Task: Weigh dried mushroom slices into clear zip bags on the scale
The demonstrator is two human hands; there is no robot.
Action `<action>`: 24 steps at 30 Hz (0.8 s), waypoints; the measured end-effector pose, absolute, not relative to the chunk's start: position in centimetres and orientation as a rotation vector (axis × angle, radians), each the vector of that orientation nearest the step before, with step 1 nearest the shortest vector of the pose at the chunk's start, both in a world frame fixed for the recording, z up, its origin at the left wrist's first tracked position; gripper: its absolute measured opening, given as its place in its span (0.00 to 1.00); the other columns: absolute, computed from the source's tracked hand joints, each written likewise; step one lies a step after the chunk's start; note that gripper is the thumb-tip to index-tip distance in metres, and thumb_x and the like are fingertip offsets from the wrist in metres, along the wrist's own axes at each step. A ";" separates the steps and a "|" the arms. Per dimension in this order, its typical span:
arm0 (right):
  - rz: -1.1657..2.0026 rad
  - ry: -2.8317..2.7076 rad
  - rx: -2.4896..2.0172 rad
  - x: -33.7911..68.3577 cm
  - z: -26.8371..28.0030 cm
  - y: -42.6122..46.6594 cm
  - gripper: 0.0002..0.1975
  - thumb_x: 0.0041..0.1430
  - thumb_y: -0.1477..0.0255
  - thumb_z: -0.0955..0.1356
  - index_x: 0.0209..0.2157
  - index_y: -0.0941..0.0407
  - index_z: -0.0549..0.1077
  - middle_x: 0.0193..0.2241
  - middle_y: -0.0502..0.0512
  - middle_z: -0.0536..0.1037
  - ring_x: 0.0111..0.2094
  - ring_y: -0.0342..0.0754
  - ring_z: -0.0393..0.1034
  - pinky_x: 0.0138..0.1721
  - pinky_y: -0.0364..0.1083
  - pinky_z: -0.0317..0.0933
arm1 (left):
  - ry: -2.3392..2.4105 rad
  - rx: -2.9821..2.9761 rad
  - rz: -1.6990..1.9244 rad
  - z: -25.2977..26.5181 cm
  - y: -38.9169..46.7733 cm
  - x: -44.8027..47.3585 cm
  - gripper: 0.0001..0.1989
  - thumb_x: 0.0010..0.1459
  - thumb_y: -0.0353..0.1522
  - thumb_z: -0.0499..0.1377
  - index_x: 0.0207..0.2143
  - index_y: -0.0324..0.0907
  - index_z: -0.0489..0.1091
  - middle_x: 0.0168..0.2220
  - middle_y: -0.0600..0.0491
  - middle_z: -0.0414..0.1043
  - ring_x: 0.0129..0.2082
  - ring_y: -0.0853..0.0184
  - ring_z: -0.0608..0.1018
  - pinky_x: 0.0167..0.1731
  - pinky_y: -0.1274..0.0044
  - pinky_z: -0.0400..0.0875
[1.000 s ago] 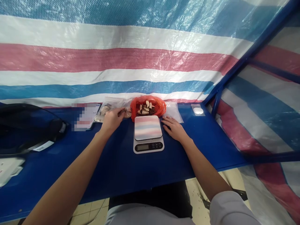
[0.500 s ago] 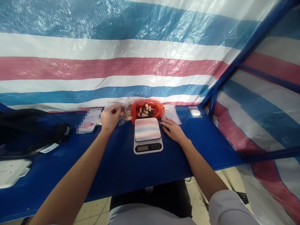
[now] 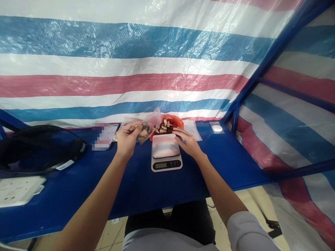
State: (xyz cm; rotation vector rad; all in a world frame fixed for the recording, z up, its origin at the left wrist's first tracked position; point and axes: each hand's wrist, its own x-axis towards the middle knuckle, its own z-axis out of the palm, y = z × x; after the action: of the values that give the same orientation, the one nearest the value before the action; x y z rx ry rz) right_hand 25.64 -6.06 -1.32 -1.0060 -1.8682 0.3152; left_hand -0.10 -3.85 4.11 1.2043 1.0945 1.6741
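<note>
My left hand is closed on a clear plastic bag that holds brownish, dried-looking pieces. The bag is lifted beside a red plastic bag, which lies open with several pale and dark pieces inside. My right hand hovers at the red bag's near right side, fingers stretched out and nothing seen in them. Between my hands stands a white kitchen scale with a bare platform. Its display shows no digits I can read.
A phone with a partly blurred screen lies left of my left hand. Farther left are a black strapped headset and a white power strip. Flat clear bags and a white round object lie to the right. Striped sheeting hangs behind.
My left hand has raised the clear bag and brought it right, towards the red bag. My right hand has moved slightly left, over the scale's far right corner. The camera view has tilted up.
</note>
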 end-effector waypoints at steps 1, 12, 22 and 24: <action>0.372 -1.817 -0.996 25.1 -1.1 -5.9 0.16 0.66 0.68 0.65 0.52 0.51 0.77 0.57 0.56 0.77 0.60 0.52 0.70 0.63 0.52 0.64 | 1.053 1.179 1.641 4.0 -4.2 0.3 0.16 0.42 0.39 0.72 0.33 0.40 0.80 0.28 0.52 0.80 0.26 0.68 0.78 0.30 0.76 0.75; 0.916 -1.313 -1.031 21.9 -2.3 -3.8 0.23 0.59 0.56 0.70 0.53 0.52 0.76 0.55 0.56 0.78 0.57 0.54 0.72 0.56 0.53 0.71 | 0.893 0.850 1.415 -0.8 -4.2 0.9 0.20 0.34 0.37 0.77 0.31 0.41 0.78 0.30 0.53 0.80 0.28 0.67 0.79 0.30 0.74 0.76; 0.940 -1.318 -1.097 22.1 -2.1 -4.1 0.19 0.51 0.57 0.74 0.42 0.53 0.80 0.44 0.55 0.82 0.43 0.52 0.78 0.46 0.51 0.75 | 0.991 0.835 1.394 -1.8 -4.2 0.5 0.20 0.36 0.37 0.75 0.32 0.41 0.77 0.32 0.53 0.80 0.30 0.66 0.80 0.33 0.74 0.76; 0.978 -1.310 -1.122 22.1 -2.3 -4.0 0.21 0.50 0.56 0.74 0.42 0.54 0.80 0.42 0.55 0.83 0.42 0.53 0.78 0.43 0.51 0.76 | 1.003 0.848 1.385 -2.0 -4.1 0.4 0.20 0.36 0.38 0.75 0.32 0.41 0.77 0.31 0.53 0.80 0.29 0.67 0.79 0.33 0.74 0.76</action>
State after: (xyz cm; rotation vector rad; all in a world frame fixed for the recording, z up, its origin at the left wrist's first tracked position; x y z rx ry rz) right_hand 22.10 -3.99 -2.28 -1.1215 -1.3099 0.9778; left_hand 0.41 -4.13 -2.03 0.8480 1.0033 1.3852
